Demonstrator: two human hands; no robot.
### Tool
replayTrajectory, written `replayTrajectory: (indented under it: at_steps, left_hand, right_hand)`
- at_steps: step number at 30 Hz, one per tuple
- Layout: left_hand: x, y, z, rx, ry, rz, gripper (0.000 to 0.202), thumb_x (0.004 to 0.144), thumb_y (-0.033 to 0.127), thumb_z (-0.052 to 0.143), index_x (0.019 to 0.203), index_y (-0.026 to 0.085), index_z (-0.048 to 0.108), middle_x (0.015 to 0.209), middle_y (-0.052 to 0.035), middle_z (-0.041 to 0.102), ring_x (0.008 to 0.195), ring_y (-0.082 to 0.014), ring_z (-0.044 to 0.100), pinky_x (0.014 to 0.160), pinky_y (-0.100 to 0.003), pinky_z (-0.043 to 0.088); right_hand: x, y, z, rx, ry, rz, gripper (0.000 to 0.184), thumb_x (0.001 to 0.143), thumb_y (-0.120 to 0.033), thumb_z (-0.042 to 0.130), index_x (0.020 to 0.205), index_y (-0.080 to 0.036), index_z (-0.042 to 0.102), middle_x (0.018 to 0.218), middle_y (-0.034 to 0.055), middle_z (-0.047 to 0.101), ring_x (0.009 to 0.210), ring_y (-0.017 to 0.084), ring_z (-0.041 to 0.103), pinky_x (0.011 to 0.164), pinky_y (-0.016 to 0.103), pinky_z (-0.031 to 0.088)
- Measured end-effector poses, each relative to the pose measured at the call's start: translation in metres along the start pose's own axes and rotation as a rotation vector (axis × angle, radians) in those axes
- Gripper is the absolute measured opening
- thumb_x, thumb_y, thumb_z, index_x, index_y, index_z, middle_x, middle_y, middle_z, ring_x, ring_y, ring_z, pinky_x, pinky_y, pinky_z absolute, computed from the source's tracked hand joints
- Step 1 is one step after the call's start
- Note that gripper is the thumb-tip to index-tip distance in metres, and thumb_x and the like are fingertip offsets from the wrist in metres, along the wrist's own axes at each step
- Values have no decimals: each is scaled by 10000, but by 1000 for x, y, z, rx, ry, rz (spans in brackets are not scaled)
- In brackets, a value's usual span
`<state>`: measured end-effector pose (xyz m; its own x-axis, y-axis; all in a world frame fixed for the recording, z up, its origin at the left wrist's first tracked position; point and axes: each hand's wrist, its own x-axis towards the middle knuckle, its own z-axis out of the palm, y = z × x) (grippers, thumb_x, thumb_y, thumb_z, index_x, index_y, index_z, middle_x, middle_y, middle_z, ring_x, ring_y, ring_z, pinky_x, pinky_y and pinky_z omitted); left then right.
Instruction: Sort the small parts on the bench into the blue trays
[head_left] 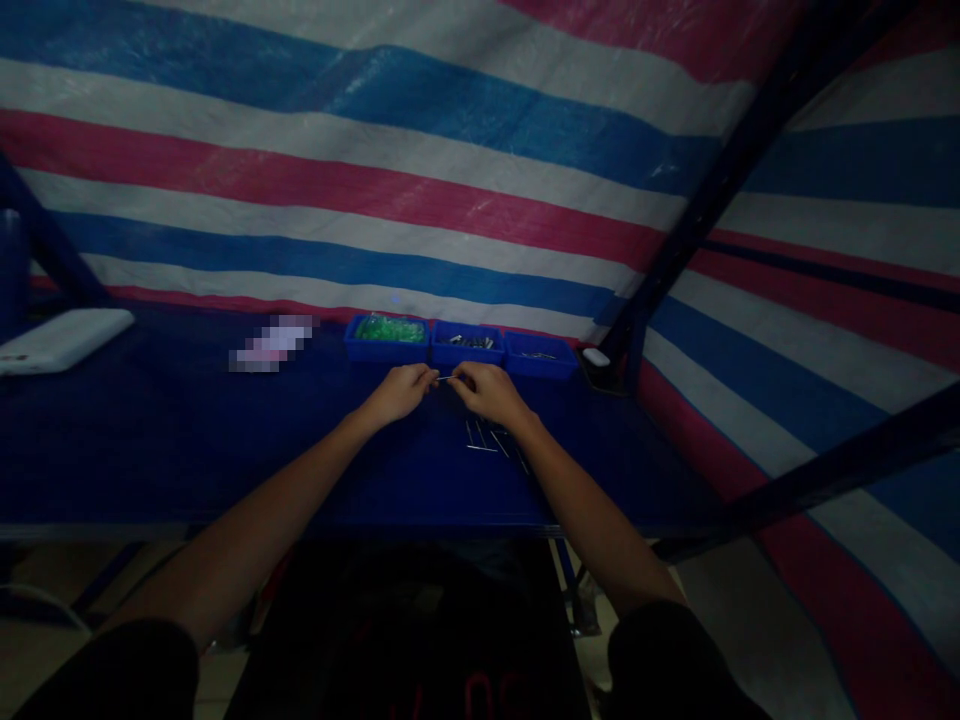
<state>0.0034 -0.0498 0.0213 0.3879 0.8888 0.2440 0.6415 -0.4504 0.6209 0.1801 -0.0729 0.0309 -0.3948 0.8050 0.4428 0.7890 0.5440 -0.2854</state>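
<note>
A thin, shiny metal rod point(445, 379) spans the small gap between my two hands above the blue table. Its left end is pinched in the fingertips of my left hand point(399, 393). My right hand point(487, 390) is closed on the other end, with the fingers curled. Several similar thin metal rods point(481, 448) lie scattered on the table just below my right hand, some partly behind the right forearm. Whether a small part sits on the held rod is too fine to make out.
Behind my hands stand three blue bins: one with green pieces in clear plastic point(390, 330), one with small metal parts point(471, 343), one with a few thin pieces point(538, 355). A white device point(67, 338) lies far left; a small white object point(596, 357) sits right, near the frame post point(637, 340).
</note>
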Motion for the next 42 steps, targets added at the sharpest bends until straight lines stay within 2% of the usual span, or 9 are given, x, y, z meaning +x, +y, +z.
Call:
replayTrajectory:
  at_steps: [4,8,13,16,18,27,33,38,42]
  left_hand:
    - [2,-3,4,-119,27,-37,462,857,451,271,735,136,585,618,-18,552,560,-128,502,539,-235,362]
    - [-3,1,6,-144,-62,53,417,881,412,255,1009,140,544,629,-1,545,551,-118,490,538,-233,368]
    - [-15,14,13,77,-307,405,303,828,284,455,1119,226,517,803,-17,555,700,-126,515,661,-248,384]
    - [-18,17,18,148,-366,461,192,818,275,482,978,230,578,894,-25,528,769,-133,514,699,-253,387]
    - [-18,16,21,167,-356,438,138,812,280,492,889,204,577,882,-23,514,776,-136,514,693,-250,390]
    - [-2,-2,18,150,-65,160,239,854,269,346,812,144,546,831,-75,570,796,-176,544,745,-286,403]
    - [5,-14,5,118,8,-49,312,846,315,325,698,160,551,707,-66,602,712,-189,561,662,-282,402]
    - [-1,-7,10,-58,-72,-51,409,855,420,287,829,145,589,727,-47,615,665,-161,558,605,-261,405]
    - [-16,16,18,-53,-311,212,315,794,400,479,967,156,579,812,-42,597,675,-136,545,633,-251,420]
  right_hand:
    - [-1,-8,0,-24,47,-56,231,865,-309,394,762,-191,565,680,-3,571,604,103,480,576,214,286]
    - [-1,-2,-18,-53,268,-44,332,869,-323,356,620,-175,518,584,-5,499,558,102,445,573,222,299]
    - [-3,37,-51,-242,640,408,377,882,-353,276,763,-162,578,704,55,574,670,149,518,659,263,359]
    - [-9,63,-57,-312,449,726,335,830,-401,389,919,-160,604,808,97,625,765,202,568,679,296,387]
    - [-12,71,-51,-272,310,792,342,802,-416,440,957,-165,613,843,106,641,801,218,583,688,299,397]
    - [2,12,0,65,-12,120,279,837,-394,435,913,-190,609,723,11,614,653,122,545,607,222,370]
    - [-3,-15,5,-154,-95,-5,193,860,-301,418,860,-202,584,844,47,600,773,149,546,646,240,361]
    - [-2,-13,-16,-219,80,26,251,869,-292,363,759,-186,563,769,52,597,731,156,541,645,250,359]
    - [4,19,-44,-250,429,276,305,876,-301,308,808,-165,573,792,78,611,761,173,554,705,274,375]
